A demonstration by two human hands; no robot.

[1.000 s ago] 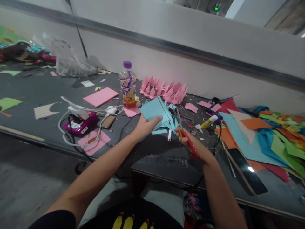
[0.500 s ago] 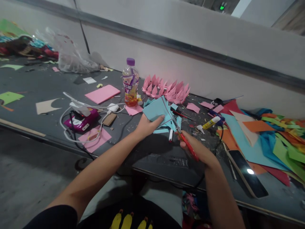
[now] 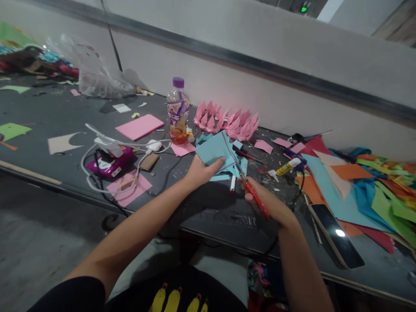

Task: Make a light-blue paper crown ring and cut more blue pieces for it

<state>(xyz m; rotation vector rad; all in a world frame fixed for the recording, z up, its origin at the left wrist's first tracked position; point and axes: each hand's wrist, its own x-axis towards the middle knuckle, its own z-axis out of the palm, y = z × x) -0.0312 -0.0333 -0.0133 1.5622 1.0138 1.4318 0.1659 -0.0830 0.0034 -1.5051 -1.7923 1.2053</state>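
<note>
My left hand (image 3: 204, 170) pinches a light blue sheet of paper (image 3: 212, 149), its thumb lying on top. Dark red lines run along the sheet's right side. Red-handled scissors (image 3: 255, 197) are gripped in my right hand (image 3: 264, 197), with their blades at the paper's right edge along a marked line. Light blue offcuts (image 3: 221, 177) lie under and around the held sheet. A white marker (image 3: 233, 184) rests just below it.
Behind the paper stand pink pointed paper strips (image 3: 227, 121) and a purple-capped bottle (image 3: 178, 112). A purple power strip (image 3: 112, 164) with looping cables lies left. To the right are a glue stick (image 3: 287, 167), coloured sheets (image 3: 331, 190) and a phone (image 3: 338, 236).
Both hands, the paper and the scissors are in almost the same place. Only a very slight shift of the view shows.
</note>
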